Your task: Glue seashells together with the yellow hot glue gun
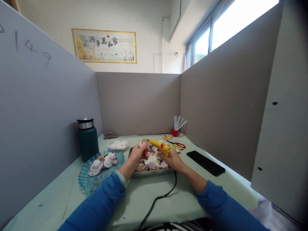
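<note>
My right hand [172,158] is wrapped round the grip of a yellow hot glue gun [160,146], its nozzle pointing left. A black cord [158,198] runs from below that hand to the table's front edge. In the fingers of my left hand [137,154] is a pale seashell [143,144], close to the nozzle tip. Whether the nozzle touches the shell I cannot tell. Beneath both hands stands a metal tray [154,173] heaped with white and brownish shells [152,161], partly hidden by the hands.
Left of the tray lies a blue fluted plate [84,179] bearing shell pieces [102,163]. A green bottle [88,141] stands behind it. White tissue [118,145], scissors [178,145], a red cup of glue sticks [175,132] and a black phone [205,163] lie around. Grey partitions [139,102] enclose the table.
</note>
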Action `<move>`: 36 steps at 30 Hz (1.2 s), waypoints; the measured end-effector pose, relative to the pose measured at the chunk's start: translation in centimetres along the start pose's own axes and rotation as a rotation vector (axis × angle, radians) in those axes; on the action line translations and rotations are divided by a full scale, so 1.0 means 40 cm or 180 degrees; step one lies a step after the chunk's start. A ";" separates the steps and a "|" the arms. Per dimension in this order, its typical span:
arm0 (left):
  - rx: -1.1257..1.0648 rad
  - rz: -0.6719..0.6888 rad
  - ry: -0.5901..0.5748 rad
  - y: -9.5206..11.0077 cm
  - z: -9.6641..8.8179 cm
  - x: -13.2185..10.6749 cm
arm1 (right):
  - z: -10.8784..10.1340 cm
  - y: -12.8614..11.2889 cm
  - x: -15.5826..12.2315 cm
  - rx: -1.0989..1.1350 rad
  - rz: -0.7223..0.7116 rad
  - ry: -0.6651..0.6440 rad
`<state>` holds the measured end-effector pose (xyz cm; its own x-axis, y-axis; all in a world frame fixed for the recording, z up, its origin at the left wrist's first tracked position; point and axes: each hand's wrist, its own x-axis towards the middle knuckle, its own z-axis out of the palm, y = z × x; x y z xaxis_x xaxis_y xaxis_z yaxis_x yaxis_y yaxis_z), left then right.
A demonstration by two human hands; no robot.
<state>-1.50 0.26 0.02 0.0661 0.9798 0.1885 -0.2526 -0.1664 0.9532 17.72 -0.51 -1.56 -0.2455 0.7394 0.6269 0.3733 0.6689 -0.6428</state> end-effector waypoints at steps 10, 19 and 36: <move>-0.0062 -0.0068 -0.0085 0.004 0.001 -0.004 | 0.003 0.018 0.001 -0.0069 0.0035 0.0045; -0.0022 -0.0205 -0.0258 -0.004 -0.006 0.002 | 0.003 0.012 0.001 -0.0027 0.0013 0.0048; 0.0198 -0.0082 -0.0433 -0.015 -0.007 0.005 | -0.003 -0.005 -0.004 0.0052 0.0019 -0.0140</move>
<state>-1.61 0.58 -0.57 0.2030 0.9606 0.1901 -0.1891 -0.1521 0.9701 17.79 -0.77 -1.48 -0.2827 0.7457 0.6033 0.3602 0.6655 -0.6538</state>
